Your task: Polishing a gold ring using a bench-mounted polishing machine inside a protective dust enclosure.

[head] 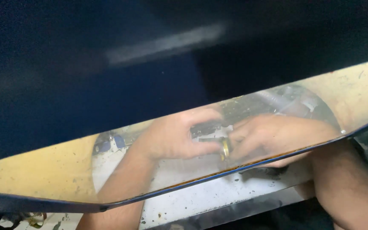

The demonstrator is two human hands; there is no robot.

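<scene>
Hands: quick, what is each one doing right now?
Left hand: fingers curled on the small brass-coloured ring, seen blurred through the clear panel.
Right hand: fingertips pinching the same ring.

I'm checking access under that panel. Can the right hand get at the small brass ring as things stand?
Probably yes: the right hand is already under the panel, fingers at the brass ring, opposite the left hand.
</scene>
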